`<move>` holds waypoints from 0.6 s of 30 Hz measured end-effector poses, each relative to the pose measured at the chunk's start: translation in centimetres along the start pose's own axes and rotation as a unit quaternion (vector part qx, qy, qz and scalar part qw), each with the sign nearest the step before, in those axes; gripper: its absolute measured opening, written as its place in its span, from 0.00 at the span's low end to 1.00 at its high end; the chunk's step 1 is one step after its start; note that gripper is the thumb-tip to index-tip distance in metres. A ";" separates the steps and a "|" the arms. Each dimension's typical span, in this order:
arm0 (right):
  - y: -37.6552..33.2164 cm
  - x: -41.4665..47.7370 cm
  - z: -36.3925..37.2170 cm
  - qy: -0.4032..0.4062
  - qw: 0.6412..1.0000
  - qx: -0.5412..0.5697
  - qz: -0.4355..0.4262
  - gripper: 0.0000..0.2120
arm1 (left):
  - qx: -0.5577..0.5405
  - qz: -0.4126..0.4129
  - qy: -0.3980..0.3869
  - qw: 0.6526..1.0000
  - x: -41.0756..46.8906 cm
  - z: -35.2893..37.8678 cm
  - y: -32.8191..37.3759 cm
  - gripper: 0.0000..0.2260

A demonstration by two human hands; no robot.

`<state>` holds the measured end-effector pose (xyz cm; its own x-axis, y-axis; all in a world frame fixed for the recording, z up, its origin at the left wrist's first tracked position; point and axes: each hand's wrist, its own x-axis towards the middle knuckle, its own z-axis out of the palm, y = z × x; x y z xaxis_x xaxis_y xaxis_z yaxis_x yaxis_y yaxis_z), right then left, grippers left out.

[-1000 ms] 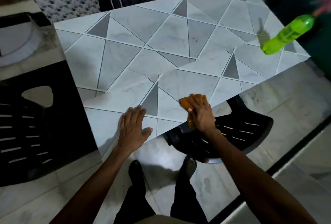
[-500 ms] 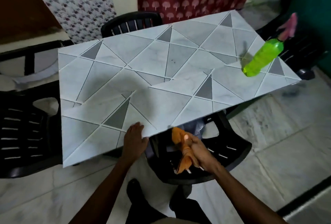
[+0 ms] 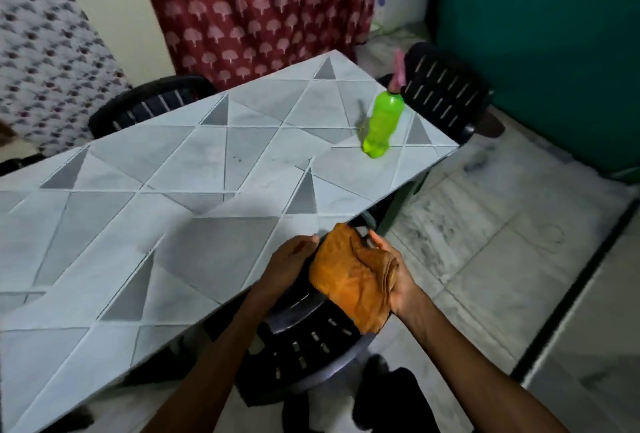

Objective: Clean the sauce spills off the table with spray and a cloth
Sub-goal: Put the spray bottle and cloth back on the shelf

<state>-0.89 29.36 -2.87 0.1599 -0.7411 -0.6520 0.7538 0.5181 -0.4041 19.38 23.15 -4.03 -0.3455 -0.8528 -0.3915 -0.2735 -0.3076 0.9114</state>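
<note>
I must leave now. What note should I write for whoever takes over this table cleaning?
Right hand: holds the crumpled orange cloth beyond the near edge of the grey triangle-patterned table, above a black plastic chair.
Left hand: at the cloth's edge; grip unclear.
Green spray bottle with pink trigger: upright near the table's far right corner.
Done: no large spill visible.
Left: small dark specks mid-table.

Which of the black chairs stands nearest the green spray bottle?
The chair at the far right, just behind the green spray bottle. The others are farther off: a second chair by the red curtain, a third chair below the cloth.
</note>
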 end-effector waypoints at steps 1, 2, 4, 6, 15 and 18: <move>-1.2 0.0 -0.8 -0.011 1.000 -0.008 0.013 0.32 | -0.002 -0.001 -0.017 1.000 0.7 1.1 0.9 0.10; -2.9 -0.2 -2.0 -0.024 0.999 -0.012 0.028 0.39 | 0.018 0.008 -0.027 0.999 2.0 2.9 1.8 0.11; -6.0 -0.2 -3.6 -0.044 0.998 -0.024 0.037 0.46 | 0.065 0.027 -0.009 0.998 4.1 5.2 2.9 0.13; -9.8 0.1 -6.3 -0.030 0.999 -0.030 0.026 0.47 | 0.052 0.027 0.015 0.998 6.6 8.5 4.0 0.12; -27.8 -1.7 -14.4 -0.004 0.995 -0.095 0.004 0.34 | -0.131 -0.014 0.178 0.975 14.5 23.3 10.7 0.06; -30.4 -0.4 -14.5 -0.012 0.981 -0.193 -0.011 0.22 | -0.139 0.010 0.200 0.970 16.4 25.6 12.8 0.06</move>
<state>-33.09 20.15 0.38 0.1652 -0.7609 -0.6275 0.4597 0.6223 -0.6335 -12.73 16.01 -2.04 0.0436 -0.9380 -0.3438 0.0020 -0.3441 0.9389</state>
